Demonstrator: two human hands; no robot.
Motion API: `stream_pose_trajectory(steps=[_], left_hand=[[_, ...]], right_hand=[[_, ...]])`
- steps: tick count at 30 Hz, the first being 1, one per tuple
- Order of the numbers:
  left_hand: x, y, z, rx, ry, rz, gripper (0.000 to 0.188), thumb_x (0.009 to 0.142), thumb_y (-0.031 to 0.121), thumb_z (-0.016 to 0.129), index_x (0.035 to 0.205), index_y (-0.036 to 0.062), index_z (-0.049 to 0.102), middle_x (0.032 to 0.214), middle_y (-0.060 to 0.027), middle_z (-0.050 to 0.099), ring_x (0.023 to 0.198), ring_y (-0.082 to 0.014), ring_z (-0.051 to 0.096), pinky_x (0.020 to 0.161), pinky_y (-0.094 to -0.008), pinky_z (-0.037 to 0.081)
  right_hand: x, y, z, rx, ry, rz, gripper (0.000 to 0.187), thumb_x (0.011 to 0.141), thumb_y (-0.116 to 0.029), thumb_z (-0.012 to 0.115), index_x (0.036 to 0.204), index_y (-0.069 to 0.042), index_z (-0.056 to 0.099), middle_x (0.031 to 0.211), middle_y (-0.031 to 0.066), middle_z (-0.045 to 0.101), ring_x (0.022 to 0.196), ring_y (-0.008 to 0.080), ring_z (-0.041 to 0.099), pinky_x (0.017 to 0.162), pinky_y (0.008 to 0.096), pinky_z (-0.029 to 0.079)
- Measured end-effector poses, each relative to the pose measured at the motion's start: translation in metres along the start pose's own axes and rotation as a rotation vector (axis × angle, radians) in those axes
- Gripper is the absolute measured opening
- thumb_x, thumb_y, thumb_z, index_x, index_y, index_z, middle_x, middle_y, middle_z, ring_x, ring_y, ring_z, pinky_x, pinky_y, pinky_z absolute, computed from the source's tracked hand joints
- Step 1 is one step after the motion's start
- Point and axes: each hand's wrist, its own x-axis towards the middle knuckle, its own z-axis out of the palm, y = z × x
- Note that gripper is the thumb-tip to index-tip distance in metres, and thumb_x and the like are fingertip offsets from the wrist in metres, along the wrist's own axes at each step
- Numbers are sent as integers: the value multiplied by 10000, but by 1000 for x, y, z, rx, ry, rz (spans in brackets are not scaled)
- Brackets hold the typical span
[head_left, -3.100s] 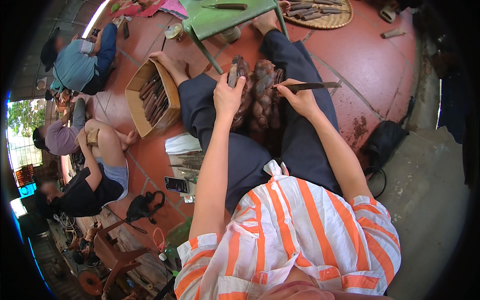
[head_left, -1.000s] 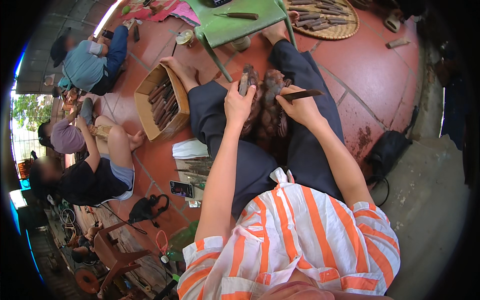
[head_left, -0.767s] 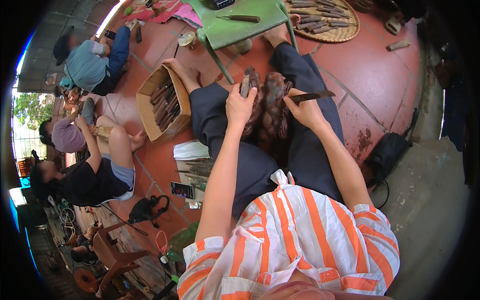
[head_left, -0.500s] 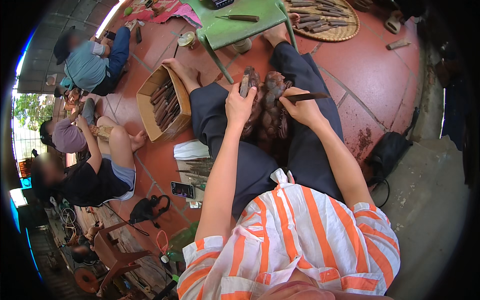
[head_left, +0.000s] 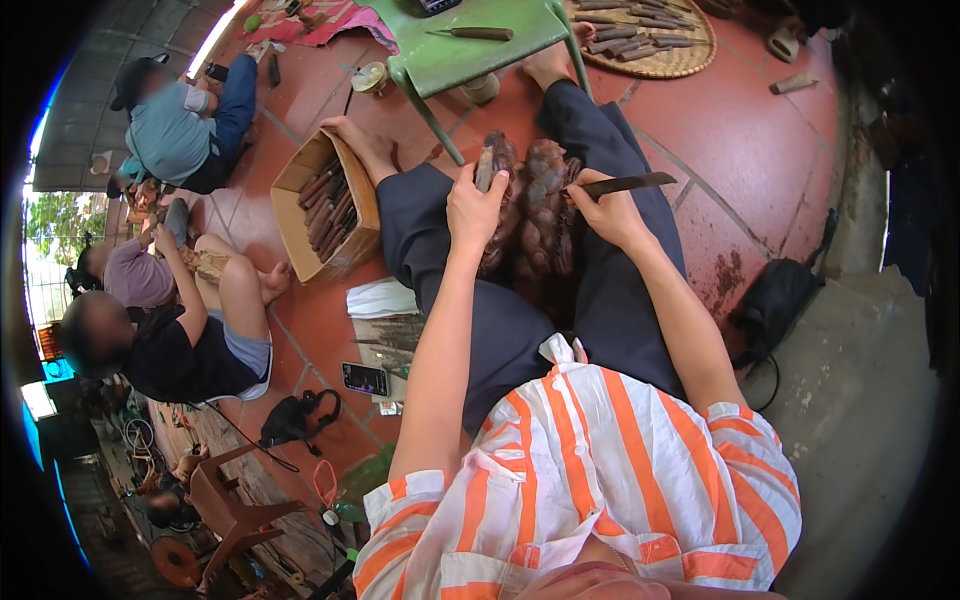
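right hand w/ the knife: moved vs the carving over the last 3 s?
No clear move. The right hand holds the knife at the right edge of the carving in the lap, as before; small shifts match camera motion.

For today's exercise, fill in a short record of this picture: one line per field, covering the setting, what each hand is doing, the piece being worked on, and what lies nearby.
Setting: red tiled floor, person seated with legs stretched out
Left hand: grips a dark tool, upright, against the wood
Right hand: holds a long dark blade pointing right
Workpiece: brown carved wooden figure lying on the lap
Ahead: green stool with a knife on it; woven tray of sticks
Left side: cardboard box of tools; other people seated on the floor
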Motion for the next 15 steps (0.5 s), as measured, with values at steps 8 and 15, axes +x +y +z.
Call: stream_pose_trajectory(steps=[8, 15], left_hand=[[1, -3, 2, 8, -5, 6, 451, 816, 372, 662, 1094, 21, 611, 976, -221, 657, 930, -389, 626, 807, -428, 484], [2, -1, 1, -14, -1, 27, 434, 819, 350, 670, 1092, 18, 611, 970, -220, 658, 920, -389, 629, 802, -423, 486]], right_hand=[[-10, 17, -8, 505, -83, 157, 186, 938, -154, 570, 912, 26, 610, 938, 64, 651, 841, 117, 608, 799, 258, 507], [-9, 22, -3, 159, -74, -100, 186, 920, -156, 608, 950, 26, 628, 908, 63, 649, 839, 115, 597, 776, 254, 496]])
